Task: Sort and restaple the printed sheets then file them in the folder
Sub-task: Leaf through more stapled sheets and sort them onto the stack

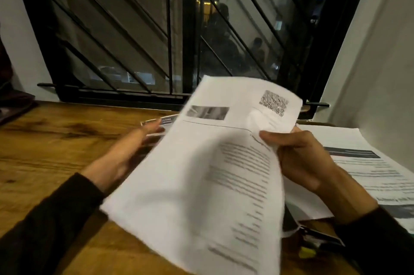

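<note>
While the right hand (300, 160) pinched the lifted sheet (201, 174), the left hand (125, 151) lay flat, fingers (150, 128) released; sorting (blurred print) wanted unhurried page-checking.

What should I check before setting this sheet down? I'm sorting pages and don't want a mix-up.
1. Right hand pinches the held sheet at its edge: ok.
2. Left hand free, fingers straight, over the wooden table: ok.
3. Held sheet's text readable for sorting: not ok, blurred.
4. Pile of printed sheets lies flat on the right: ok.
5. Stapler within reach: cannot tell; only a dark object under the right wrist.
6. Folder in view: cannot tell.
</note>
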`<state>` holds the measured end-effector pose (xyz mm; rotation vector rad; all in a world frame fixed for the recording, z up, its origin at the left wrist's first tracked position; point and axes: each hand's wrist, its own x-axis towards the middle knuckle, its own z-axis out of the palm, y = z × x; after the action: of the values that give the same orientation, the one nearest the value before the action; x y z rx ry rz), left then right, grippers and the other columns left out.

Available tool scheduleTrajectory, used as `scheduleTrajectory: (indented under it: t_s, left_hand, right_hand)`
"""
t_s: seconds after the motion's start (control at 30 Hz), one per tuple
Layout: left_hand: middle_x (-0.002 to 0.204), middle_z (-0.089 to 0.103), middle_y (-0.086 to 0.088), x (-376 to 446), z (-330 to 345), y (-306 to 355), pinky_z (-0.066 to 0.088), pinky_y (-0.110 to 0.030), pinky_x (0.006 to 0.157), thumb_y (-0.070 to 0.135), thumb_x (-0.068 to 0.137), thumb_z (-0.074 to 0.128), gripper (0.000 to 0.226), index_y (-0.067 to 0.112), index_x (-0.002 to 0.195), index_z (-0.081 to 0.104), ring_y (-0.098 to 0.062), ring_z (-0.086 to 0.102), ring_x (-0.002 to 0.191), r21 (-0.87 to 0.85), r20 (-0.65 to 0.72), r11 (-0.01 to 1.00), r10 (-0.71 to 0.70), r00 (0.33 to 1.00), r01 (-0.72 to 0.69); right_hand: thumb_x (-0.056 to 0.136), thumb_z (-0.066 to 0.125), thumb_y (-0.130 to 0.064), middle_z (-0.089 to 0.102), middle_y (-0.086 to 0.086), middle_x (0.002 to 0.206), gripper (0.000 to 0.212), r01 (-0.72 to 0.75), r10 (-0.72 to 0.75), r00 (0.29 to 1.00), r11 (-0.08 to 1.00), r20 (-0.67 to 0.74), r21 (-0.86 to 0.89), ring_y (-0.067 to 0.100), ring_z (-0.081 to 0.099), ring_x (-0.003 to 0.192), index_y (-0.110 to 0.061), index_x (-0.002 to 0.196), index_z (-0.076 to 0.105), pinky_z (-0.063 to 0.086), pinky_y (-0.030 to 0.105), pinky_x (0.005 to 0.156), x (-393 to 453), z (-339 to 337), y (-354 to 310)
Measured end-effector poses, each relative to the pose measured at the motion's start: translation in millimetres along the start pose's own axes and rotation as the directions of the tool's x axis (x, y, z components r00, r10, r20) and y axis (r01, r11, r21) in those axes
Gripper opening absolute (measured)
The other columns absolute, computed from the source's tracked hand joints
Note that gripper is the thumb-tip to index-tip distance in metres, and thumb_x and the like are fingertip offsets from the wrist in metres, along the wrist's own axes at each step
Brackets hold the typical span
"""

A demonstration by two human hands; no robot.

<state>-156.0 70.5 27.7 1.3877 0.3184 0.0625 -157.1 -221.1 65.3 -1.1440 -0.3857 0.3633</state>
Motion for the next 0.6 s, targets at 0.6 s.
scheduleTrajectory:
  t_s: [0.6]
  left_hand:
    - [0.106,0.075,-0.010,28,24,-47,0.060,-0.030,0.064,-0.002,0.096,0.053,0.024,0.007,0.112,0.069,-0.021,0.074,0.083,-0.177,0.101,0.969,0.193,0.976,-0.173]
  right_hand:
    - [0.082,0.071,-0.009,0.076,0.003,0.094,0.020,-0.118,-0.078,0.914,0.888,-0.398,-0.445,0.020,0.073,0.082,-0.011,0.102,0.068,0.059,0.027,0.064,25,-42,53]
